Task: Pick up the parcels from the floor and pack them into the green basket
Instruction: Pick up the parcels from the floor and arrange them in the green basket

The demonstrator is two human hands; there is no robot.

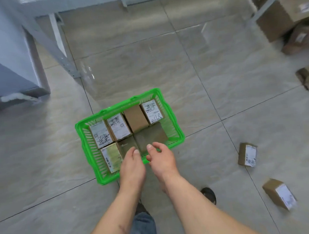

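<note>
Seven parcels sat packed in the green basket (176, 131), both the left hand (132, 165) and right hand (161, 157) hovering empty with relaxed fingers, so next probably meant fetching the parcel (247, 155) at three o'clock

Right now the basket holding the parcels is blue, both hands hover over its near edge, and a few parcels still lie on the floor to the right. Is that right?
Not quite: the basket is green, not blue, as the head view shows. The rest holds: both the left hand and right hand hover over its near edge, and parcels such as this one lie on the floor to the right.
</note>
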